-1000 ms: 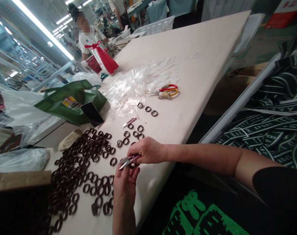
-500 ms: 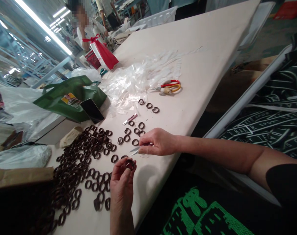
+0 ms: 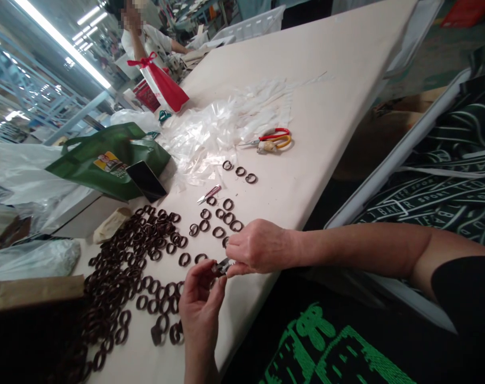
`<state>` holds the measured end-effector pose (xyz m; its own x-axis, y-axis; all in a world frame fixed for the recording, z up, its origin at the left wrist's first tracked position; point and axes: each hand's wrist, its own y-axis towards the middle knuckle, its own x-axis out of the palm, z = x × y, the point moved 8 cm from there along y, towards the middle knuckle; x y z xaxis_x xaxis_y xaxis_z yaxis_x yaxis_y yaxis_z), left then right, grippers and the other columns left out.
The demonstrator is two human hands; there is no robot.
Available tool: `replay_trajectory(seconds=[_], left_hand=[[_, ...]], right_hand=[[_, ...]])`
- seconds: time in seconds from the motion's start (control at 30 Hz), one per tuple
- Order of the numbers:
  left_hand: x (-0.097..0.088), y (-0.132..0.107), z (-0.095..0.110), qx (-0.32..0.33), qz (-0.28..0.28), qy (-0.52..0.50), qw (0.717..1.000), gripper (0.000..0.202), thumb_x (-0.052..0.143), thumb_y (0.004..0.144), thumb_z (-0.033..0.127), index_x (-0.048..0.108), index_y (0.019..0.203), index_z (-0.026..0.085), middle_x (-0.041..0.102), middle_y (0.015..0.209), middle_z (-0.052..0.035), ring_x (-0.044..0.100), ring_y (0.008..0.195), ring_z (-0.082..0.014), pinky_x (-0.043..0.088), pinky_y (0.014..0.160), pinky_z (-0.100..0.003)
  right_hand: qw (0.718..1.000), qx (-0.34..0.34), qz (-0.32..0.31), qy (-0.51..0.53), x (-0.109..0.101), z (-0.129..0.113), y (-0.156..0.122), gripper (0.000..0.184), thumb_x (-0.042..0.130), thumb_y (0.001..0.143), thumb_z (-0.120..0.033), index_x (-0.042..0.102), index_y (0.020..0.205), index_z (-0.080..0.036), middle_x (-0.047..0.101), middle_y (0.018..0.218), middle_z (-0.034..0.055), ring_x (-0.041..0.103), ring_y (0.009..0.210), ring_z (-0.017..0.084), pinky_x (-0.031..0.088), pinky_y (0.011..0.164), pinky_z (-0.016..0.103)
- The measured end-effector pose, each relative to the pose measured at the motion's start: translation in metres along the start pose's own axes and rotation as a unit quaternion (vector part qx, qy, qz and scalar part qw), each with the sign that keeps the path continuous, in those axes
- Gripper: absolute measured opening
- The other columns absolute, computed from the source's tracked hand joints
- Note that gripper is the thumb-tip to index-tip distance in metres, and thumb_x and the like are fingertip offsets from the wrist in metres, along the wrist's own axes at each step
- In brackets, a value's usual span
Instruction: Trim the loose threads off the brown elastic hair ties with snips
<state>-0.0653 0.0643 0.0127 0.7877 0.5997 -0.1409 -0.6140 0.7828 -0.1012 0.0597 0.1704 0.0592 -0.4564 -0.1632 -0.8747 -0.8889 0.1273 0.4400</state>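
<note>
My left hand (image 3: 200, 304) is raised over the near table edge with its fingers pinched on a dark brown ring (image 3: 215, 268). My right hand (image 3: 256, 246) is closed round small thread snips (image 3: 225, 264), whose tips meet the ring at my left fingertips. A large heap of the same dark rings (image 3: 134, 266) lies to the left on the cream table (image 3: 330, 85). Several single rings (image 3: 222, 218) lie spread just beyond my right hand.
A second pair of snips (image 3: 209, 194) and red-and-yellow scissors (image 3: 272, 141) lie farther out, beside a heap of clear plastic bags (image 3: 218, 133). A green bag (image 3: 106, 160) with a phone (image 3: 145, 180) sits at left. A person works at the far end near a red bag (image 3: 164, 88).
My right hand came back from the table toward my left hand, bringing the snips to the ring. My left hand stayed up with the ring.
</note>
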Motion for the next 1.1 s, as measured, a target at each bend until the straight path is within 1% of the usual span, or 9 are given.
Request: replay_trajectory(seconds=[0.13, 0.3, 0.5, 0.6, 0.73, 0.9, 1.0, 1.1], left_hand=[[0.007, -0.001, 0.014, 0.054, -0.009, 0.048, 0.997, 0.036, 0.082, 0.071, 0.034, 0.068, 0.101, 0.02, 0.069, 0.096, -0.0059, 0.067, 0.086, -0.0173, 0.055, 0.082, -0.03], [0.015, -0.001, 0.026, 0.081, -0.033, 0.111, 0.99, 0.033, 0.078, 0.073, 0.037, 0.067, 0.099, 0.021, 0.068, 0.092, -0.0054, 0.066, 0.084, -0.0187, 0.055, 0.08, -0.031], [0.023, -0.005, 0.041, 0.122, -0.072, 0.166, 0.976, 0.021, 0.071, 0.08, 0.03, 0.068, 0.099, 0.023, 0.067, 0.091, -0.0042, 0.065, 0.082, -0.0186, 0.054, 0.079, -0.032], [0.024, -0.006, 0.043, 0.137, -0.088, 0.195, 0.967, 0.02, 0.07, 0.081, 0.028, 0.068, 0.1, 0.024, 0.067, 0.092, -0.0041, 0.064, 0.082, -0.0186, 0.053, 0.08, -0.032], [0.027, -0.008, 0.047, 0.159, -0.106, 0.23, 0.954, 0.018, 0.069, 0.082, 0.026, 0.067, 0.099, 0.023, 0.067, 0.091, -0.0037, 0.064, 0.08, -0.0178, 0.053, 0.077, -0.031], [0.031, -0.011, 0.052, 0.181, -0.127, 0.255, 0.941, 0.017, 0.067, 0.082, 0.022, 0.065, 0.099, 0.023, 0.068, 0.09, -0.0026, 0.065, 0.08, -0.017, 0.053, 0.076, -0.03], [0.034, -0.013, 0.05, 0.178, -0.136, 0.259, 0.94, 0.018, 0.066, 0.082, 0.021, 0.064, 0.1, 0.023, 0.069, 0.09, -0.0025, 0.066, 0.081, -0.0176, 0.054, 0.078, -0.031], [0.034, -0.013, 0.045, 0.158, -0.142, 0.258, 0.942, 0.017, 0.066, 0.081, 0.023, 0.065, 0.098, 0.023, 0.07, 0.088, -0.0025, 0.066, 0.082, -0.0183, 0.053, 0.079, -0.033]], right_hand=[[1.0, -0.002, -0.001, -0.007, -0.001, 0.001, -0.003, 0.045, 0.042, 0.102, -0.053, 0.056, 0.081, -0.016, 0.06, 0.073, 0.0018, 0.051, 0.057, 0.012, 0.019, 0.052, 0.029], [1.0, -0.011, 0.017, 0.004, -0.005, 0.003, -0.008, 0.05, 0.035, 0.104, -0.054, 0.056, 0.079, -0.016, 0.058, 0.071, 0.0018, 0.048, 0.056, 0.011, 0.019, 0.053, 0.029], [0.998, -0.012, -0.01, 0.067, -0.005, 0.008, -0.009, 0.054, 0.033, 0.104, -0.056, 0.059, 0.079, -0.016, 0.061, 0.074, 0.0016, 0.049, 0.06, 0.011, 0.024, 0.053, 0.026], [0.996, -0.018, -0.019, 0.082, -0.004, 0.008, -0.009, 0.054, 0.033, 0.104, -0.056, 0.059, 0.079, -0.015, 0.061, 0.074, 0.0019, 0.051, 0.061, 0.011, 0.026, 0.054, 0.024], [0.993, -0.033, -0.035, 0.11, -0.003, 0.007, -0.009, 0.053, 0.034, 0.104, -0.055, 0.06, 0.079, -0.015, 0.061, 0.074, 0.0018, 0.052, 0.063, 0.011, 0.029, 0.055, 0.023], [0.989, -0.03, -0.059, 0.131, 0.002, 0.007, -0.01, 0.051, 0.037, 0.104, -0.053, 0.061, 0.079, -0.015, 0.062, 0.075, 0.0018, 0.054, 0.066, 0.011, 0.032, 0.057, 0.022], [0.988, -0.03, -0.074, 0.134, 0.008, 0.007, -0.01, 0.048, 0.041, 0.103, -0.051, 0.061, 0.078, -0.016, 0.062, 0.074, 0.0013, 0.054, 0.066, 0.011, 0.033, 0.058, 0.022], [0.987, -0.033, -0.074, 0.137, 0.011, 0.007, -0.012, 0.051, 0.039, 0.104, -0.051, 0.059, 0.074, -0.016, 0.06, 0.071, 0.0012, 0.052, 0.064, 0.011, 0.032, 0.057, 0.023]])
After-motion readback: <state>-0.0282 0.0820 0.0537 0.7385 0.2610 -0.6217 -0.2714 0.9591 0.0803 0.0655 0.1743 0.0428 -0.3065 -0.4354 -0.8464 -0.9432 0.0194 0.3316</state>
